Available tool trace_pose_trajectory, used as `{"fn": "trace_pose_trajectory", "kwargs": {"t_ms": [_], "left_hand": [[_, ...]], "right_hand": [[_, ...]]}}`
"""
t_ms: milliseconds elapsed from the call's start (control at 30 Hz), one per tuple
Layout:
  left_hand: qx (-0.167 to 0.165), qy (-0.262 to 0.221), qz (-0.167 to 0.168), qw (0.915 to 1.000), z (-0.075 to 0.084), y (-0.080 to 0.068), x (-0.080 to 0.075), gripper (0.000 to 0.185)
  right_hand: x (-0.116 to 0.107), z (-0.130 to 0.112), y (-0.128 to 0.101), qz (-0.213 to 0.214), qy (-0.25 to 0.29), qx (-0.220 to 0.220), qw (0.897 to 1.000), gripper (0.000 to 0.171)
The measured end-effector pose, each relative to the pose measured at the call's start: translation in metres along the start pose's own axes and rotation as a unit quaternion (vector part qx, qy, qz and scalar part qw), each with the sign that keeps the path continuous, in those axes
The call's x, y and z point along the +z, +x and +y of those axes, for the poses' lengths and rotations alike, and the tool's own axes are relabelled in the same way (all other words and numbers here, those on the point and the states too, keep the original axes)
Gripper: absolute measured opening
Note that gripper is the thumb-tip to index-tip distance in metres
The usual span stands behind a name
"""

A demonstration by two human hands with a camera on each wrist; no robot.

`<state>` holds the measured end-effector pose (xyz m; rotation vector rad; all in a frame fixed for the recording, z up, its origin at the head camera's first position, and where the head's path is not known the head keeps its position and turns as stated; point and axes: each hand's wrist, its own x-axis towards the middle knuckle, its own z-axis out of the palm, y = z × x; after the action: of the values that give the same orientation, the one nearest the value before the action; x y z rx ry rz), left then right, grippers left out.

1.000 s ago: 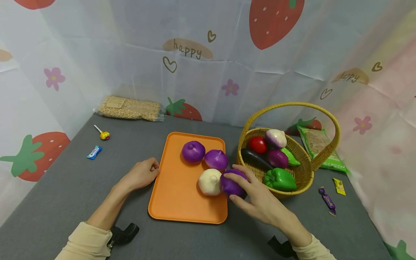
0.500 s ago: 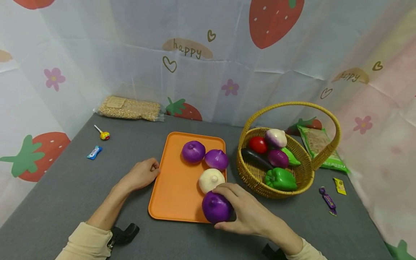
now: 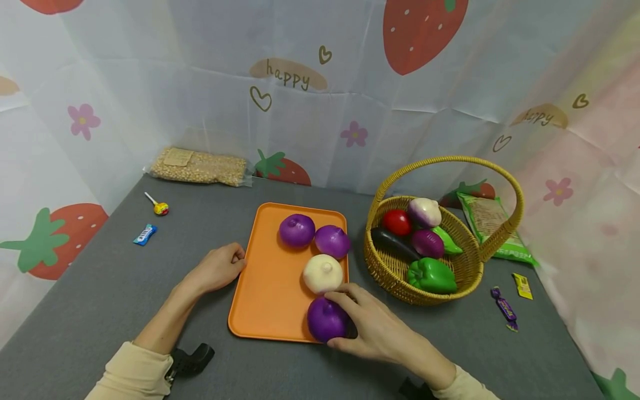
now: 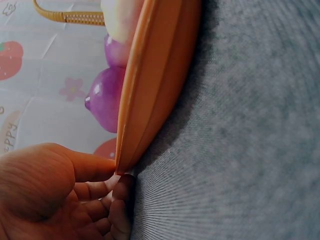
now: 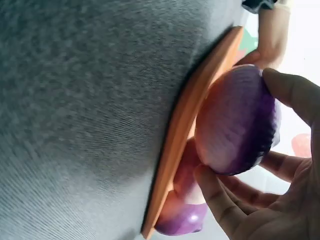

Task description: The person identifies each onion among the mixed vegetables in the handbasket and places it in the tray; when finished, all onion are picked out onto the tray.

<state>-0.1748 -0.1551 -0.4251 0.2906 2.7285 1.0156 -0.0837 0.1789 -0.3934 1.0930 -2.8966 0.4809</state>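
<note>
My right hand holds a purple onion over the near right part of an orange tray. In the right wrist view, the thumb and fingers grip the onion's sides, and its ridged underside faces the camera. Behind it on the tray sits a white onion. Two more purple onions lie farther back, one near the middle and one by the right rim. At the tray's left edge, my left hand pinches the rim between thumb and fingers, plainest in the left wrist view.
A wicker basket with a tall handle stands right of the tray, holding an eggplant, a green pepper and several other vegetables. Food bags lie along the back. A lollipop and wrapped candies lie at the sides.
My right hand has carried the purple onion from beside the basket toward me and left, to the tray's near right part. The white onion has shifted slightly. My left hand has stayed put.
</note>
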Motion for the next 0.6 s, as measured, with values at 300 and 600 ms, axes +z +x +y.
{"fn": "trace_pose_trajectory", "kwargs": {"t_ms": [300, 600], "left_hand": [[-0.002, 0.000, -0.003, 1.0000, 0.000, 0.000, 0.000, 0.016], [0.004, -0.001, -0.003, 1.0000, -0.001, 0.001, 0.001, 0.016]], "right_hand": [[0.007, 0.008, 0.008, 0.029, -0.024, 0.022, 0.999, 0.072], [0.012, 0.016, 0.014, 0.070, -0.043, 0.053, 0.995, 0.073]]}}
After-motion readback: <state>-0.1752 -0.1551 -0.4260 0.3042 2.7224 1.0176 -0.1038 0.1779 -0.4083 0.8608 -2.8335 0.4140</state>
